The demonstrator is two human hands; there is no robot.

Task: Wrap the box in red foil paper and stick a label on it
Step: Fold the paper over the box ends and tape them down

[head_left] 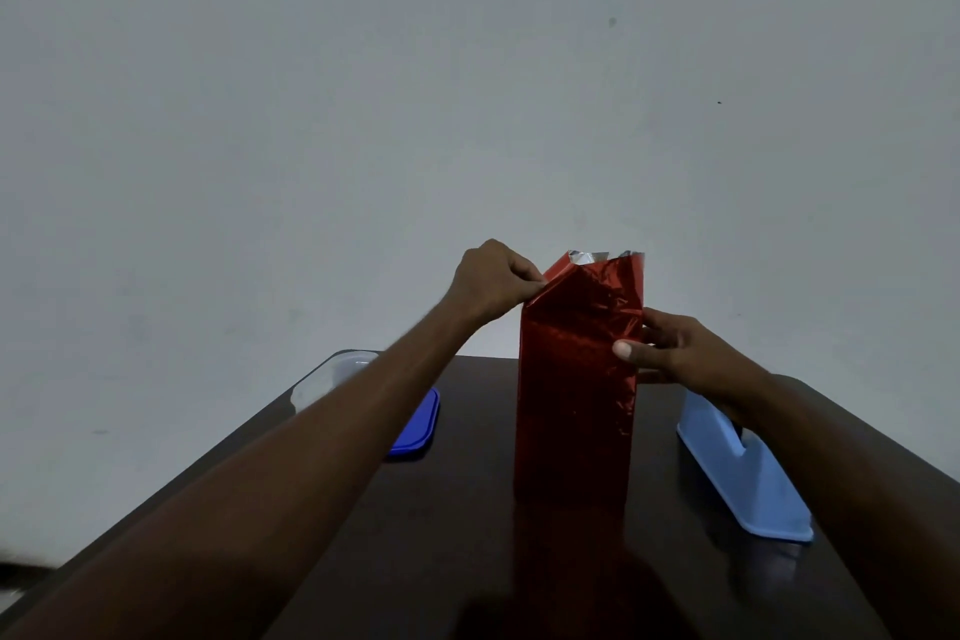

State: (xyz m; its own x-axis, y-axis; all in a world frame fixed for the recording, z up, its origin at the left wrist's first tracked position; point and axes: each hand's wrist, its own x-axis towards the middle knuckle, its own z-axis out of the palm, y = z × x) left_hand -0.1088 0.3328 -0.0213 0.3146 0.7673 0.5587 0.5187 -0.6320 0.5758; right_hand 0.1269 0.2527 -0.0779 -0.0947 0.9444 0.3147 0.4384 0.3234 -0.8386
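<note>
The box [574,379] is stood upright on end near the middle of the bench [467,509], already sheathed along its sides in red foil paper [582,307]. The foil is seen to project above the box top as an open sleeve, its silver inner face showing at the rim. The box is judged to be stood this way so that the open top end is presented for folding.

The left hand [493,283] is held at the upper left corner of the sleeve, its fingers [524,276] curled and pinched on the foil edge, where a slanted crease is being formed. The right hand [670,353] is clamped on the right side of the wrapped box, thumb on the near face and the other fingers behind; this grip is judged to steady the tall box against tipping while the fold is pressed.

A light blue tape dispenser [748,478] is placed toward the right edge of the bench, beside the right forearm, presumably within reach for sealing. A clear container [332,374] and a blue lid [415,426] lie toward the far left corner, partly hidden by the left forearm.

No label is seen on the box; the end folds are judged unfinished.
</note>
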